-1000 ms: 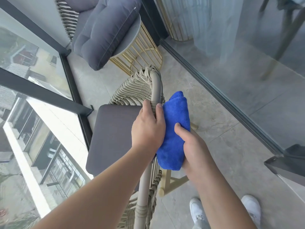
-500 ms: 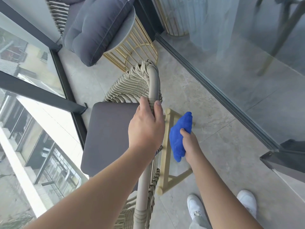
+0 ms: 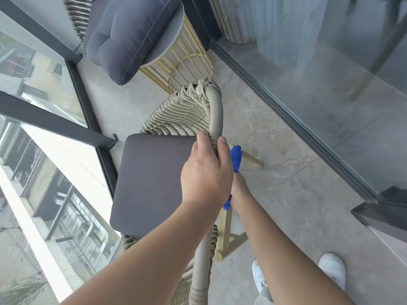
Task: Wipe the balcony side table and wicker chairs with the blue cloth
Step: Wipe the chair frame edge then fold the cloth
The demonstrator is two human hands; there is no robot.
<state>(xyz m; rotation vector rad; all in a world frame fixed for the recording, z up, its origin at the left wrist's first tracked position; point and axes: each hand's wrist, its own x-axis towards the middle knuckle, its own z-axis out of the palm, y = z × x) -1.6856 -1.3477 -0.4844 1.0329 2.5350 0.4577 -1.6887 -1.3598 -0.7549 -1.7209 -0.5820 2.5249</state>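
A beige wicker chair [image 3: 191,108] with a dark grey seat pad [image 3: 152,181] stands below me. My left hand [image 3: 207,172] grips the chair's curved top rail. My right hand [image 3: 239,190], mostly hidden behind the left, holds the blue cloth [image 3: 236,158] low against the outer side of the chair's back, near a rear leg. A round grey side table [image 3: 174,44] with a gold wire base stands farther off, with a grey cushion lying across it.
A second wicker chair [image 3: 76,20] sits at the top left behind the grey cushion [image 3: 130,34]. Glass railing with dark frames [image 3: 55,122] runs along the left. A sliding glass door track [image 3: 286,113] borders the right. My white shoes [image 3: 332,270] stand on the tiled floor.
My right hand has carried the blue cloth from high on the chair back down its outer side, partly behind my left hand. My left hand keeps its grip on the rail.
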